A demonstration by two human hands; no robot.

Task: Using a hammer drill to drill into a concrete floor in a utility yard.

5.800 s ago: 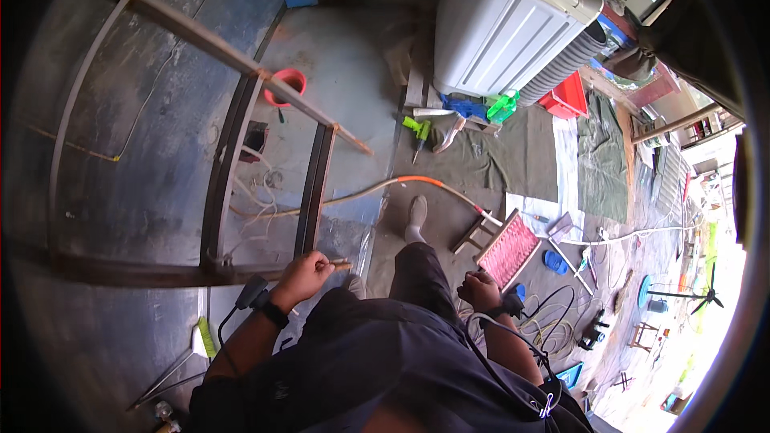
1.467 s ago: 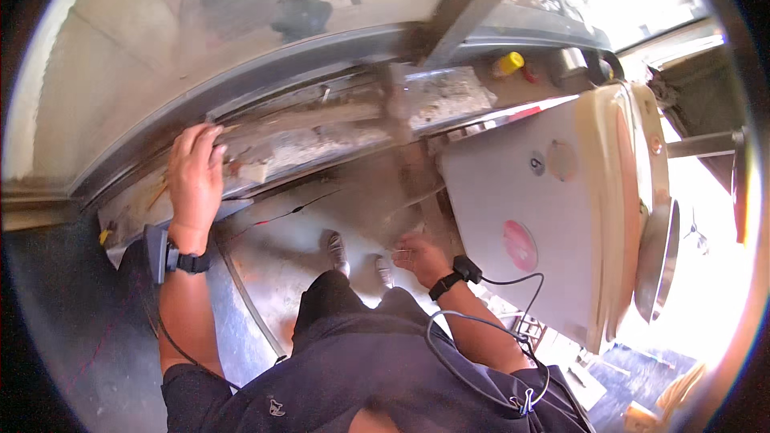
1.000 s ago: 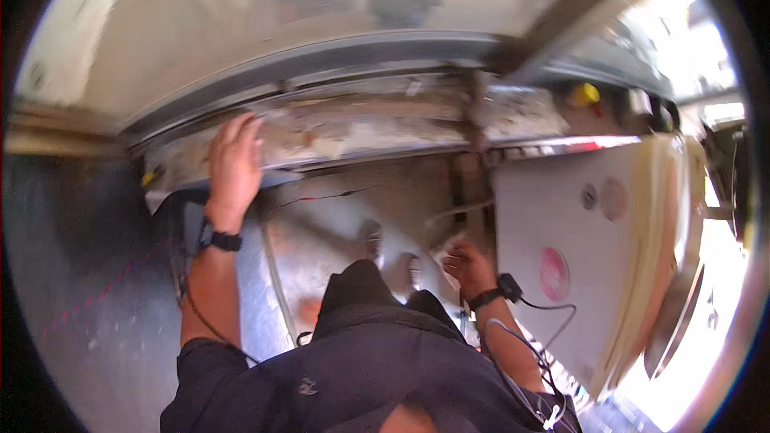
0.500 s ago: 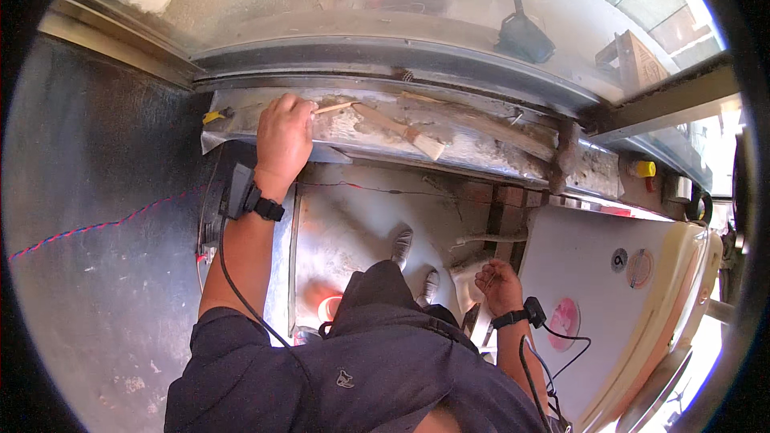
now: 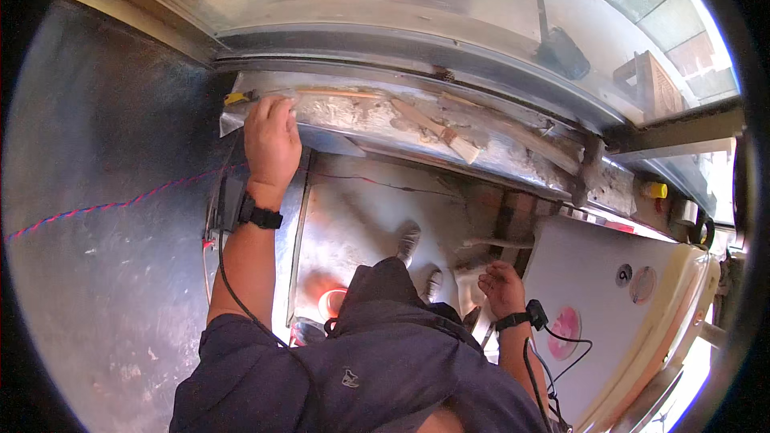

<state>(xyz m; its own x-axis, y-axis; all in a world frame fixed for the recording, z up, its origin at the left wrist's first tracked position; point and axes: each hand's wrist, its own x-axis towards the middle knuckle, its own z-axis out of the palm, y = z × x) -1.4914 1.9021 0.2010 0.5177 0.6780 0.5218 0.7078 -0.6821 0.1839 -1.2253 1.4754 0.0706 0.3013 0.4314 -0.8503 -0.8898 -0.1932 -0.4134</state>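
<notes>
My left hand (image 5: 273,140) is over the left part of a worn, dusty ledge (image 5: 353,116), its fingers bent and pressed together. Whatever may be in them is hidden. A thin wooden stick (image 5: 341,93) lies along the ledge's back, its left end close to my fingertips. To its right rests a flat paintbrush (image 5: 437,130) with pale bristles, lying aslant. Left of the hand sits a small yellow and black tool (image 5: 238,99). My right hand (image 5: 503,287) hangs low beside the white panel, fingers curled; I cannot make out anything in them.
A window pane (image 5: 433,0) rises behind the ledge. At left is a dark panel (image 5: 112,152) with a red-and-blue twisted wire (image 5: 120,218) across it. A white panel (image 5: 593,297) stands at right. A yellow cap (image 5: 656,190) sits at the ledge's right end.
My left hand has shifted left along the ledge. The stick, which stuck out aslant from its fingers, now lies flatter with more of its length showing. The view has shifted; my right hand stays low.
</notes>
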